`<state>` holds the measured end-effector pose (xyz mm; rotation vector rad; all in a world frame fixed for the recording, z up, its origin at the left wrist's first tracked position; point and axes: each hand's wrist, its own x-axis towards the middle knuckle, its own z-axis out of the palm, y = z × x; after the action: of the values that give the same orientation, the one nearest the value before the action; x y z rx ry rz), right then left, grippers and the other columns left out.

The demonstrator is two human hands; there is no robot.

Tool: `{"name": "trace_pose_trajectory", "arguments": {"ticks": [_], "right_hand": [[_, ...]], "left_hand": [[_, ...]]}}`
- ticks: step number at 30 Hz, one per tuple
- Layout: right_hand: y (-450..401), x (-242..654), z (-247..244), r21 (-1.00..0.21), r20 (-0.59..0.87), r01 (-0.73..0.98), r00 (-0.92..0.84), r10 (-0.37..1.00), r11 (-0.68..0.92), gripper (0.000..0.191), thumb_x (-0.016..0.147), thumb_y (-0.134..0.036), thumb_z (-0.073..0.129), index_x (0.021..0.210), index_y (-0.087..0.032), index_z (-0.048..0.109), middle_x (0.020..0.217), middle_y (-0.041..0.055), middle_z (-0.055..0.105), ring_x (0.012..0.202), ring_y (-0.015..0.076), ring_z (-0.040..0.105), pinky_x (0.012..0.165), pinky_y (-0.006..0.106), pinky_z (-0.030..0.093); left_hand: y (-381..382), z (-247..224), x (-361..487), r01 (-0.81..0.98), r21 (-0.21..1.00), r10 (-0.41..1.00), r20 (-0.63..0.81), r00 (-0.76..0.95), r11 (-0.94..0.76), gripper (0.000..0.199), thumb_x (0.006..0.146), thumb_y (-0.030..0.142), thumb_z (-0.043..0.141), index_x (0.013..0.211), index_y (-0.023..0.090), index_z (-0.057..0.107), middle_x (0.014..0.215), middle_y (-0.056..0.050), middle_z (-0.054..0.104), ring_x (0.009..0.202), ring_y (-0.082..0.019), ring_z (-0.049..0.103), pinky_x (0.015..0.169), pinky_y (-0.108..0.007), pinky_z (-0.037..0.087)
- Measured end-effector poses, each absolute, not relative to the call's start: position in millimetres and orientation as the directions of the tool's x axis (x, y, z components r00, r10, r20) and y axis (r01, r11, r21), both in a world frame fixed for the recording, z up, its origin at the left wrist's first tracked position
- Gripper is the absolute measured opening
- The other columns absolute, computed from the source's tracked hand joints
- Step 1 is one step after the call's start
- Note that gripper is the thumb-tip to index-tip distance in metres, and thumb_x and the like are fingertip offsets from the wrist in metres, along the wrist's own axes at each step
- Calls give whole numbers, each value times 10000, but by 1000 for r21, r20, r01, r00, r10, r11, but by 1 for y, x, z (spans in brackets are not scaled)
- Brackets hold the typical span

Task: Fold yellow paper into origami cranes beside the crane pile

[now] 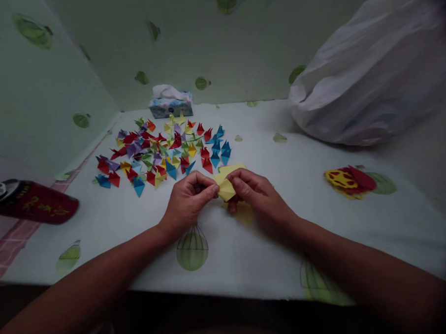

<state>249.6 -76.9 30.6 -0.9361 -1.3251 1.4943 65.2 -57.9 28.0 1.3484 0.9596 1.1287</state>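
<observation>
I watch remotely: folded yellow paper (226, 190) held over the table (244, 266), left hand (186, 197) pinching its left edge, right hand (260, 194) gripping its right. Beyond, leftward: colourful paper birds (171, 170), tissue box (172, 106) behind. 1 can (40, 203) far left; I note plastic bag (359, 89) right.

Pale yellow paper (226, 190); red can (40, 203)

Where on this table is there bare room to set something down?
A wide bare patch lies between the right hand and the red and yellow pieces, with the white bag behind. A smaller one lies between the can and the left forearm. It's crowded with folded paper between the tissue box and the left hand.
</observation>
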Motion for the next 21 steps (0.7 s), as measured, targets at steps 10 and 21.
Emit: {"name": "trace_pose_trajectory", "arguments": {"ticks": [10,21], "right_hand": [[-75,250,29,-1000,-6,18,-274,962,-1,306,863,-440,691,793,-182,542,628,-33,554,529,96,524,513,242,405],[-73,250,27,-980,160,70,-293,943,188,261,827,-391,731,834,-189,566,732,-14,550,642,121,510,581,265,404]], "left_hand": [[-59,24,65,-2,987,961,156,229,-160,197,780,261,801,913,171,686,829,-1,697,749,-115,664,716,-234,547],[-59,27,66,-79,996,963,-27,267,50,226,775,355,805,798,166,682,722,5,690,677,-118,647,694,-246,522]]}}
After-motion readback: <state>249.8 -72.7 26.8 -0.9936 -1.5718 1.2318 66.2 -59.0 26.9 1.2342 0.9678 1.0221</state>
